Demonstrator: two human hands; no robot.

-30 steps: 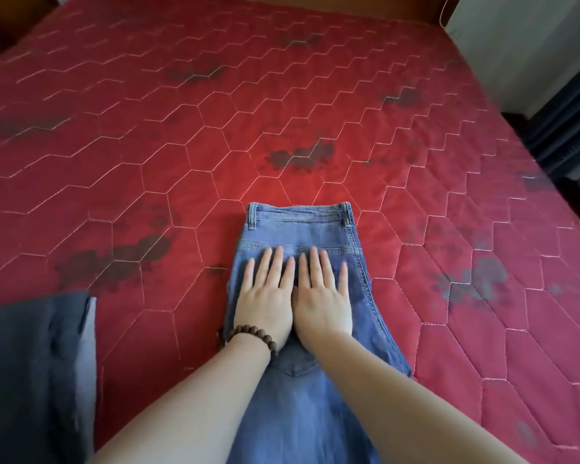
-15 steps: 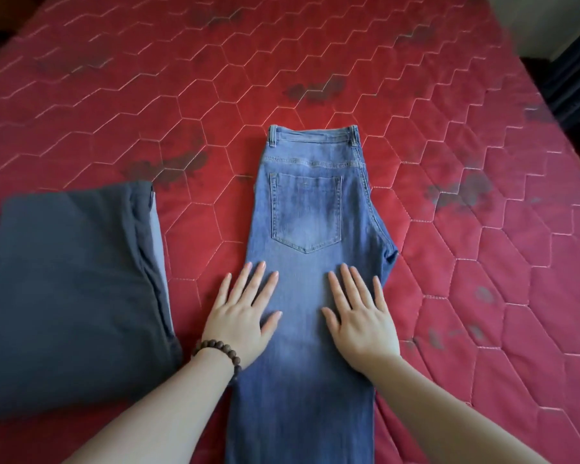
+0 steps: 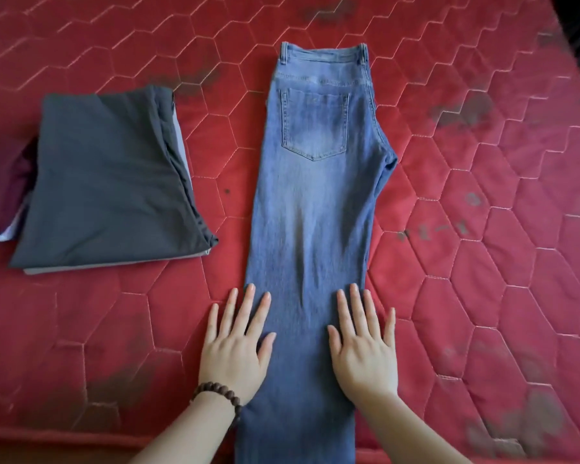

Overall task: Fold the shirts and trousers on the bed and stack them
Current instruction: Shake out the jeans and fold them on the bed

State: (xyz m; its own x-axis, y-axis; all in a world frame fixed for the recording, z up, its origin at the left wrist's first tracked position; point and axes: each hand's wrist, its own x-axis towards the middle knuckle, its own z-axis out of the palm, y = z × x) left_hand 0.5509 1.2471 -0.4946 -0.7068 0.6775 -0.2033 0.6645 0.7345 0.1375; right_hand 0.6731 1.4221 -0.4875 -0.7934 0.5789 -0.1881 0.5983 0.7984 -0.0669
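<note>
Blue jeans (image 3: 312,202) lie folded in half lengthwise on the red bed, waistband at the far end, one back pocket facing up, legs running toward me past the bed's near edge. My left hand (image 3: 236,346), with a bead bracelet on the wrist, lies flat with straight fingers on the jeans' left edge at the lower leg. My right hand (image 3: 364,343) presses flat on the right edge at the same height. To the left sits a stack of folded clothes (image 3: 104,182) with a dark grey garment on top.
The red quilted mattress (image 3: 482,262) stretches wide to the right and far side. Its near edge (image 3: 64,437) runs along the bottom left. A dark purple piece (image 3: 4,189) and pale layers show under the grey stack at far left.
Both hands have slid down the jeans from the pocket area to the lower legs, moving apart to the two edges. My view has tilted down and back, bringing the folded stack into view.
</note>
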